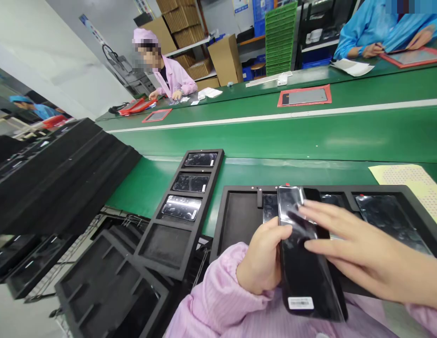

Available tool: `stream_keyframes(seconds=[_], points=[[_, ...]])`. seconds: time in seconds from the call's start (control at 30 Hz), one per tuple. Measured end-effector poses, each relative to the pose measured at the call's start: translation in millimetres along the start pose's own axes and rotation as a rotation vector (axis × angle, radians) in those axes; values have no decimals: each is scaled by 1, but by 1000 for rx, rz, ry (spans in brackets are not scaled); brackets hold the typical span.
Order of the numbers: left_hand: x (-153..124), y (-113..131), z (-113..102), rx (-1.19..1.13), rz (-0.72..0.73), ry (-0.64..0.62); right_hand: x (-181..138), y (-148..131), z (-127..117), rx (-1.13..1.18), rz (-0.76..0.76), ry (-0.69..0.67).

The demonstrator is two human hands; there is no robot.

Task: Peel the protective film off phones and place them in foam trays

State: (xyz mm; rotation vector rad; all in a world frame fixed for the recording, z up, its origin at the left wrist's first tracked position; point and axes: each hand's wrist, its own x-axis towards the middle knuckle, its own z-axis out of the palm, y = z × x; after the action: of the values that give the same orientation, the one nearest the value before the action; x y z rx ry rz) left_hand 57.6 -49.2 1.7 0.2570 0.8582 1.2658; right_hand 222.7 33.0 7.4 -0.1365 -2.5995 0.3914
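Observation:
A black phone screen (301,274) with a glossy clear film and a white label near its lower end is tilted up in front of me. My left hand (262,256) grips its left edge, thumb on the front face. Across its upper right side lies my right hand (355,239), fingers stretched out and touching the film. Beneath both hands is a black foam tray (235,223); more film-covered screens lie in its slots, one of them a screen (389,220) at the right. The hands and held screen partly hide the tray's middle.
A narrow black tray (167,251) holds several screens on the green bench (260,171). Stacked black trays (63,173) rise at the left. A dotted yellow sheet (408,178) lies right. Across the bench, a person in pink (176,77) and another in blue (362,30) work.

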Motion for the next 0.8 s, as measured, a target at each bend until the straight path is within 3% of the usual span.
stream_keyframes(seconds=[0.13, 0.37, 0.6, 0.8], points=[[1, 0, 11, -30, -27, 30, -2, 19, 5, 48, 189, 133], [1, -2, 13, -63, -18, 12, 5, 20, 25, 150, 611, 323], [2, -5, 12, -88, -32, 16, 6, 22, 37, 250, 654, 347], [11, -8, 1, -247, -106, 53, 14, 11, 30, 89, 598, 345]])
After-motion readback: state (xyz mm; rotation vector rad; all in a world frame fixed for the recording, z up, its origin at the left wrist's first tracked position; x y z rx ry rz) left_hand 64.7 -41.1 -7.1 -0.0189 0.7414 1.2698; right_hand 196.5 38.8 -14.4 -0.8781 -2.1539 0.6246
